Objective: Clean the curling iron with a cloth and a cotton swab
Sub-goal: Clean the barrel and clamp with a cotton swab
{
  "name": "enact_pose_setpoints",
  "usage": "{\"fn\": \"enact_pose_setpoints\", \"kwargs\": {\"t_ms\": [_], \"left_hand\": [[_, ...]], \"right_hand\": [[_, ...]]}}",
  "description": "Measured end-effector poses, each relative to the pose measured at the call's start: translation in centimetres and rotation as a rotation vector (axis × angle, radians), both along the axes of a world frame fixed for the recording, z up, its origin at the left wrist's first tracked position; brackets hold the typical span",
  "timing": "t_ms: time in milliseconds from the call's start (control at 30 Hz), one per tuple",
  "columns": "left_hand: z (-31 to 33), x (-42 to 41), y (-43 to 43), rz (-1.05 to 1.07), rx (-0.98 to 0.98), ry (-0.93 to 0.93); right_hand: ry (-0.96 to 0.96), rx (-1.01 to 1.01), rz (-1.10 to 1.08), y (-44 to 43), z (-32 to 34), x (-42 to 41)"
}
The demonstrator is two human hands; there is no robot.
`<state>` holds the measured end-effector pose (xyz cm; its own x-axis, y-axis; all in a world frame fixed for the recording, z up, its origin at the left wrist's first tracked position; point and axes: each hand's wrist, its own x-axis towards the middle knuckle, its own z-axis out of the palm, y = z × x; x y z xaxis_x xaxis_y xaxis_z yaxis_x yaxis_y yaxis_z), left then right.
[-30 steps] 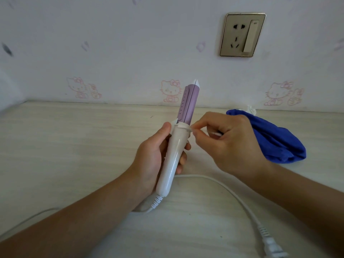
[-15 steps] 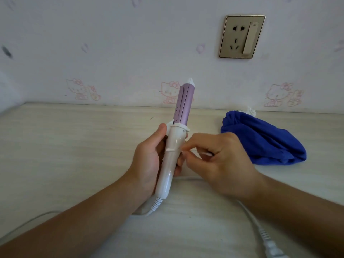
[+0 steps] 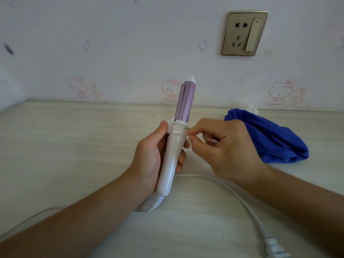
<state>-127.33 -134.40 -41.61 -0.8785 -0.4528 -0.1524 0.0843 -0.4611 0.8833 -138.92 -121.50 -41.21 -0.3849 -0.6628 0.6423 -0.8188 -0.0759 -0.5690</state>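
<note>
My left hand (image 3: pixel 149 155) grips the white handle of the curling iron (image 3: pixel 172 155) and holds it nearly upright, its purple barrel pointing up and away. My right hand (image 3: pixel 225 148) pinches a thin white cotton swab (image 3: pixel 188 134), whose tip touches the right side of the handle just below the white collar. Most of the swab is hidden by my fingers. A crumpled blue cloth (image 3: pixel 270 138) lies on the table to the right, behind my right hand.
The iron's white cord (image 3: pixel 232 192) loops across the pale wooden table (image 3: pixel 74 146) to an unplugged plug (image 3: pixel 273 246) at the lower right. A wall socket (image 3: pixel 243 33) sits above. A small white object (image 3: pixel 252 108) lies behind the cloth.
My right hand with the swab dipped lower along the handle half a second ago, then came back up to the collar. The iron stays held nearly upright.
</note>
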Motion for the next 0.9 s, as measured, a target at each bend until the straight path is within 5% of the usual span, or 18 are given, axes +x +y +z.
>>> {"fn": "enact_pose_setpoints", "kwargs": {"t_ms": [133,267,433,567,733,900], "left_hand": [[-0.2,0.1,-0.1,-0.011,0.049,-0.043],[-0.3,-0.1,-0.2,0.018,0.033,-0.044],[-0.3,0.1,-0.1,0.013,0.024,-0.013],[-0.2,0.0,-0.1,-0.001,0.021,-0.029],[-0.5,0.1,-0.1,0.033,-0.035,0.007],[-0.8,-0.1,-0.1,0.172,-0.220,0.065]], "right_hand": [[0.041,0.148,0.164,0.8,-1.3,2.4],[-0.016,0.037,0.075,0.4,-0.8,0.9],[0.065,0.197,0.201,1.0,-1.5,2.6],[0.004,0.133,0.183,1.0,-1.0,1.8],[0.111,0.275,0.240,1.3,-1.5,3.3],[0.044,0.172,0.170,1.0,-0.9,2.1]]}}
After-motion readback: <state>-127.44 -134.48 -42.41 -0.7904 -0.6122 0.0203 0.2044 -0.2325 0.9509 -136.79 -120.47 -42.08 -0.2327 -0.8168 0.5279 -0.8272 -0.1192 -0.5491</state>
